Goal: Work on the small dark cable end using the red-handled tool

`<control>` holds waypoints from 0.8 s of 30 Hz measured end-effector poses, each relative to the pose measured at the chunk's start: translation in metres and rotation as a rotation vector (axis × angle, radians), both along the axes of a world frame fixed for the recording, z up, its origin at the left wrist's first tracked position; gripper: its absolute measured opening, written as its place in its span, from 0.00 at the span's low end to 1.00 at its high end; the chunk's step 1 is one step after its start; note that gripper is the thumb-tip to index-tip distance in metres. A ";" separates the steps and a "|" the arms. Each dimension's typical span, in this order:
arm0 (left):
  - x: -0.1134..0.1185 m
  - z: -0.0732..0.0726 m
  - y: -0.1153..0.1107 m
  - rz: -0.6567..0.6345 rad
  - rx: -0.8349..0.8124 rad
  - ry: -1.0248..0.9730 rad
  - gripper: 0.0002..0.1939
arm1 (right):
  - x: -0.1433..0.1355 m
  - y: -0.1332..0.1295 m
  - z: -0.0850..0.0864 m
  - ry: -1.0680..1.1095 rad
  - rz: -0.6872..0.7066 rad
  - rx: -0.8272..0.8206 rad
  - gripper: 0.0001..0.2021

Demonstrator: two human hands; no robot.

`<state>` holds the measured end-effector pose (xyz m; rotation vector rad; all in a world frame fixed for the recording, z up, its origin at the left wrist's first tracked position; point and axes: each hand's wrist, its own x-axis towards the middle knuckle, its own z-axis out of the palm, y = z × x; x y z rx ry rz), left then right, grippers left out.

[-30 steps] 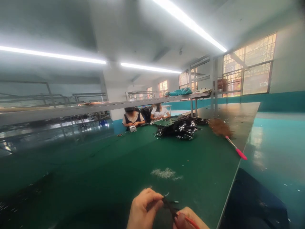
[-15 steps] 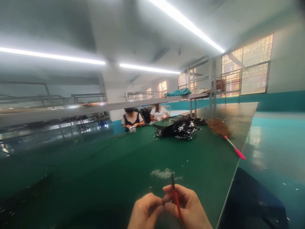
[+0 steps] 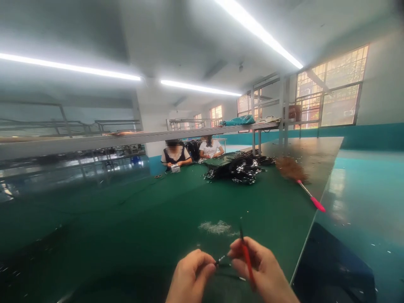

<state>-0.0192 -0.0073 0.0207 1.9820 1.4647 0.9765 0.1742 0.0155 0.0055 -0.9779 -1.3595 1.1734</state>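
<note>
Left hand: our left hand (image 3: 189, 275) sits low in the head view, thumb and forefinger pinched shut on the end of a thin black wire piece with a bright metal tip (image 3: 222, 261).
Right hand: our right hand (image 3: 263, 271) is curled closed around a slim red-handled tool with a dark pointed tip (image 3: 246, 256); the red shaft runs across the palm and the dark tip stands up above the fingers.
Wire piece: it spans the small gap between the two hands, its metal tip just beside the right fingertips. Whether it touches them, we cannot tell. A second dark strand (image 3: 232, 276) lies just below it.
Surface: under both hands stretches the smooth, matte dark green table top (image 3: 126, 227), with a straight edge just to the right of the right hand.
Scraps: just beyond the tool's tip lies a small fluffy patch of pale, glittery offcuts (image 3: 216, 227).
Further out: well beyond the grip sits a glossy, tangled black heap of cables (image 3: 240, 168), and to its right a brown feathery duster with a pink plastic handle (image 3: 298, 181).
Others: at the far end of the table two seated people (image 3: 189, 152) work with their own hands, well apart from ours.
</note>
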 end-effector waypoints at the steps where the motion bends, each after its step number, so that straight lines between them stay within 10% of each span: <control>1: 0.000 -0.001 0.000 -0.003 -0.009 -0.001 0.11 | -0.008 -0.003 0.000 0.054 0.070 -0.020 0.13; 9: -0.001 -0.006 0.002 -0.013 -0.011 0.005 0.11 | -0.032 -0.009 0.006 0.265 0.089 -0.104 0.16; 18: 0.002 -0.010 0.001 -0.018 -0.058 -0.070 0.11 | -0.046 -0.005 -0.026 0.704 0.140 -0.376 0.16; 24: 0.002 -0.003 0.001 -0.030 -0.121 -0.190 0.13 | -0.055 -0.007 -0.035 0.593 0.098 -0.401 0.10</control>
